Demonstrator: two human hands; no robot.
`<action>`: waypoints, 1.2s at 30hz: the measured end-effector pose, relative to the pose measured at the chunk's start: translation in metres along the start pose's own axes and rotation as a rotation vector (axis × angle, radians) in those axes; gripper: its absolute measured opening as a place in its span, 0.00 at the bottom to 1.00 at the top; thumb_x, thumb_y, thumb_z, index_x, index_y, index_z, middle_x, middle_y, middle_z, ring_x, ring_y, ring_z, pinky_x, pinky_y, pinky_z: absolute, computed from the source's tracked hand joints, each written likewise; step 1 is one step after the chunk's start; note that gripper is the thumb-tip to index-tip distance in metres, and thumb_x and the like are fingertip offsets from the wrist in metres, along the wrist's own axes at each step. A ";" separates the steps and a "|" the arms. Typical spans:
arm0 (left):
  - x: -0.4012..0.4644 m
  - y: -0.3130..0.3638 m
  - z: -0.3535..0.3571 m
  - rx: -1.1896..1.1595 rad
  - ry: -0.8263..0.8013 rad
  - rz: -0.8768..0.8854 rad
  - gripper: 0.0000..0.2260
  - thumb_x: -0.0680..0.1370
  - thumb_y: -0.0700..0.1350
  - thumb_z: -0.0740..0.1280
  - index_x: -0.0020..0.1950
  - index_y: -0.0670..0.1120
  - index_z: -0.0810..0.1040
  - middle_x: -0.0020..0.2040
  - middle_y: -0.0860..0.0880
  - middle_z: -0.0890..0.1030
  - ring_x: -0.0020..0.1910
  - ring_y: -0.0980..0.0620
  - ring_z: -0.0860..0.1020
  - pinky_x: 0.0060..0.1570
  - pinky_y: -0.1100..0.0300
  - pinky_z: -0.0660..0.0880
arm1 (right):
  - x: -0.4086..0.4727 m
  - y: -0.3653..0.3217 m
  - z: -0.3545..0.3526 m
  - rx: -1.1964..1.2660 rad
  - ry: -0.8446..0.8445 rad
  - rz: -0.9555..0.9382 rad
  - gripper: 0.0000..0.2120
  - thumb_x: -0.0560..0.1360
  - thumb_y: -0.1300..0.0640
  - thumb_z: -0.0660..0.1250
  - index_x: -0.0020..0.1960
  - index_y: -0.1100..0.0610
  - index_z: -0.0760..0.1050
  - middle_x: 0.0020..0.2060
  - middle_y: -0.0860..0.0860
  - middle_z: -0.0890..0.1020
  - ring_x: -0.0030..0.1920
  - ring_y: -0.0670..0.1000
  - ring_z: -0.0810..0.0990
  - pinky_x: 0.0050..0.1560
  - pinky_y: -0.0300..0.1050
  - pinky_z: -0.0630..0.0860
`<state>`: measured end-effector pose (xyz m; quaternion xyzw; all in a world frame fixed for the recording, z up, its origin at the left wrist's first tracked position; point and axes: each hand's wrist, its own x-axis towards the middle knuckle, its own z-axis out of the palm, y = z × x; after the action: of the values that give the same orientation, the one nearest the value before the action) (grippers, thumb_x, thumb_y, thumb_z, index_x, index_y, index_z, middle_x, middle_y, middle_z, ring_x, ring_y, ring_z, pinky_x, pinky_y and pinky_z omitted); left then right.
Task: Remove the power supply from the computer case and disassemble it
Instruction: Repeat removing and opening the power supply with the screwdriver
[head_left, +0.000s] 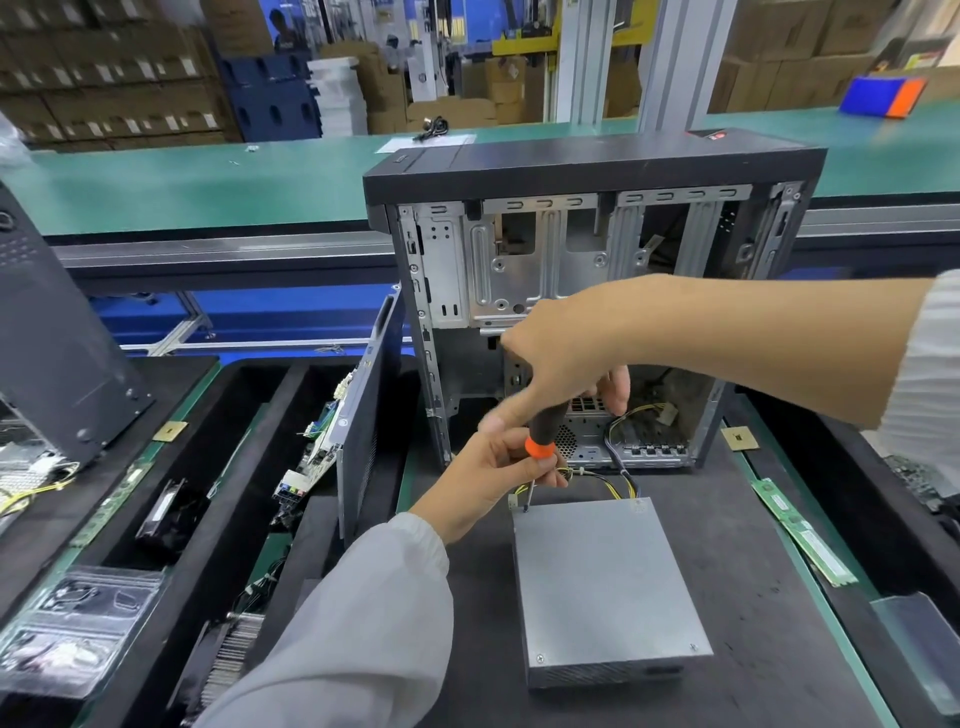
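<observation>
Lying below screwdriver (540, 436) grip: power supply (605, 577)

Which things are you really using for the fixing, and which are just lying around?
Using:
grey metal power supply box
black-and-orange screwdriver
open black computer case
both hands: left, right

Lying around:
green memory stick
clear plastic bags
black case side panel

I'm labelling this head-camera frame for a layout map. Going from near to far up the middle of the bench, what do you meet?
Power supply → screwdriver, gripped by left hand and right hand → open computer case → green conveyor belt → stacked cardboard boxes.
</observation>
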<state>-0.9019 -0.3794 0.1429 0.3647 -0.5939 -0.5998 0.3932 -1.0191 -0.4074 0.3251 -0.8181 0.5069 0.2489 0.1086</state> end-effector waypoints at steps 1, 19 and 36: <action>0.000 -0.001 0.000 0.016 0.001 -0.004 0.05 0.79 0.40 0.67 0.52 0.46 0.81 0.41 0.49 0.83 0.48 0.46 0.83 0.54 0.59 0.77 | 0.001 0.000 0.001 -0.020 0.055 0.022 0.37 0.70 0.27 0.56 0.44 0.63 0.72 0.24 0.56 0.81 0.25 0.54 0.82 0.29 0.42 0.79; 0.002 -0.005 -0.003 0.022 0.030 -0.008 0.04 0.78 0.41 0.68 0.51 0.46 0.82 0.43 0.49 0.84 0.49 0.47 0.83 0.54 0.60 0.78 | 0.009 0.003 0.004 -0.118 0.057 -0.171 0.13 0.76 0.53 0.67 0.58 0.53 0.70 0.49 0.53 0.75 0.42 0.54 0.80 0.38 0.45 0.78; -0.003 -0.039 -0.024 0.664 -0.021 -0.160 0.08 0.73 0.45 0.75 0.52 0.50 0.85 0.45 0.57 0.79 0.47 0.56 0.78 0.49 0.66 0.76 | 0.017 0.009 0.014 -0.062 0.111 -0.107 0.17 0.78 0.47 0.62 0.46 0.62 0.78 0.32 0.56 0.82 0.24 0.51 0.79 0.27 0.37 0.75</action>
<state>-0.8807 -0.3871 0.1032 0.5119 -0.7304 -0.4064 0.1984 -1.0247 -0.4186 0.3050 -0.8596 0.4596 0.2125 0.0681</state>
